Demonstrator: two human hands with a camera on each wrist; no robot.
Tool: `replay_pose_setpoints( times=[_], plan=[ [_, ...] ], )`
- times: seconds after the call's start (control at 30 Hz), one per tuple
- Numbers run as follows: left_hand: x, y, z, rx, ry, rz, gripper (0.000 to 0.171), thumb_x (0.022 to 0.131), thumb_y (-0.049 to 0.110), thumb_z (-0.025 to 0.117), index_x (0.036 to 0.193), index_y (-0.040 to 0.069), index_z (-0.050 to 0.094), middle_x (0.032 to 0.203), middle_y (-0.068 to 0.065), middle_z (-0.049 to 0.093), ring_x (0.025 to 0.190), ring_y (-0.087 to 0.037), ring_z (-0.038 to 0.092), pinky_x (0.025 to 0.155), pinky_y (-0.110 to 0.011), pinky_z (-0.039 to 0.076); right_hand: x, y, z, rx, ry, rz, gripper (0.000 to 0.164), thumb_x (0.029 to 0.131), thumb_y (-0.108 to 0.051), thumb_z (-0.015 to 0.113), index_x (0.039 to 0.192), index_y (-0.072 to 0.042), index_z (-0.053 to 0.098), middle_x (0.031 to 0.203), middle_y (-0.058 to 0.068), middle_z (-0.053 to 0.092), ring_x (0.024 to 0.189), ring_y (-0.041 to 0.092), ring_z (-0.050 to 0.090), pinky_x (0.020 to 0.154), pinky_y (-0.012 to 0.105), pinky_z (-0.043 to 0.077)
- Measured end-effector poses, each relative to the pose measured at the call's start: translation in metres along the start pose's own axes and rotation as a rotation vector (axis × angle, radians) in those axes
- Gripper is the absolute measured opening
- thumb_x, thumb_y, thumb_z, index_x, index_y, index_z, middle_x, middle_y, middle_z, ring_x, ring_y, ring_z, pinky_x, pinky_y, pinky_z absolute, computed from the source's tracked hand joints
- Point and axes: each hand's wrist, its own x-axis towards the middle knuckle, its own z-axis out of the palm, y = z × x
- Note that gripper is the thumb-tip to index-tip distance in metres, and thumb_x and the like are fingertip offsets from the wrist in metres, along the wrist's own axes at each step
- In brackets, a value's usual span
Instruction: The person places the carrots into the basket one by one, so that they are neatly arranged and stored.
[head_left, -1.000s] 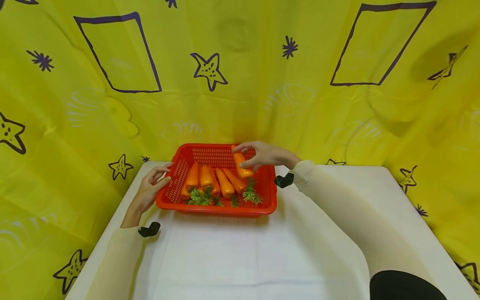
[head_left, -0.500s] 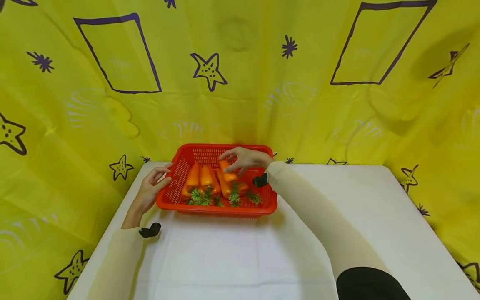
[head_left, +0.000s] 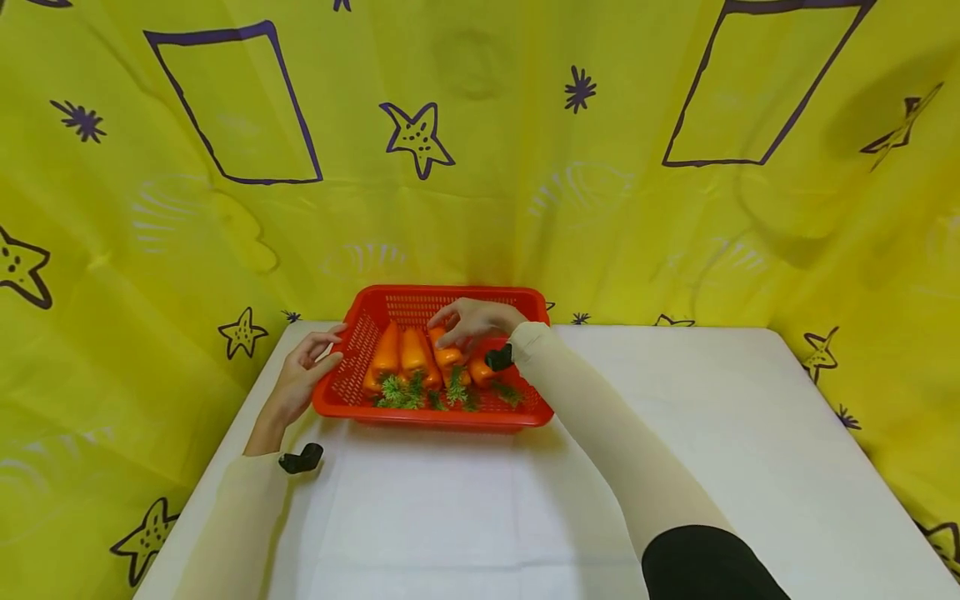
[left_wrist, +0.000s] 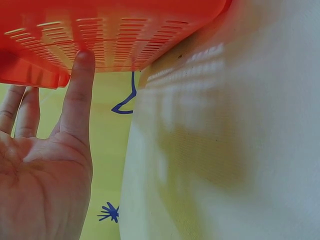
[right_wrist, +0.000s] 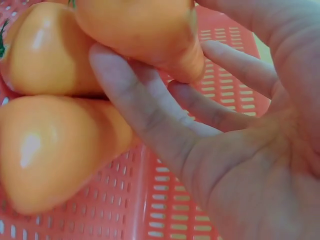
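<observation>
A red perforated plastic basket (head_left: 442, 420) stands on the white-covered table, holding several glossy orange carrots (head_left: 386, 354) with feathery green tops. Over the middle of them, my right hand (head_left: 474, 320) holds one carrot (head_left: 447, 357) lying on top of the others, its green end toward me. In the right wrist view the fingers (right_wrist: 125, 82) curve round this carrot's narrow end, beside two more carrots (right_wrist: 55, 150). At the basket's left end is my left hand (head_left: 296, 379). Its extended fingers touch the outside, and in the left wrist view one straight fingertip (left_wrist: 84, 60) rests on the slotted wall.
Yellow cloth (head_left: 480, 208) with drawn stars and frames hangs behind and at both sides of the table (head_left: 675, 400). The basket sits near the table's back edge. Each wrist carries a small black device (head_left: 302, 458).
My right hand has moved left and down with the carrot, from the basket's right side onto the carrots in the middle. My left hand stays at the basket's left end.
</observation>
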Motion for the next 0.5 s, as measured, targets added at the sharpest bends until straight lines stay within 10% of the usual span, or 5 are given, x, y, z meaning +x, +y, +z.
replay_pose_setpoints(
  times=[0.5],
  plan=[
    [0.0008, -0.0049, -0.0011, 0.014, 0.004, 0.004, 0.019, 0.105, 0.003, 0.057, 0.124, 0.001, 0.054, 0.159, -0.007, 0.044, 0.153, -0.018, 0.027, 0.105, -0.022, 0.046, 0.0102, 0.0038, 0.0092, -0.039, 0.027, 0.007, 0.055, 0.096, -0.02, 0.075, 0.146, -0.008, 0.055, 0.148, 0.015, 0.05, 0.077, 0.022, 0.066, 0.078, 0.038, 0.061]
  ],
)
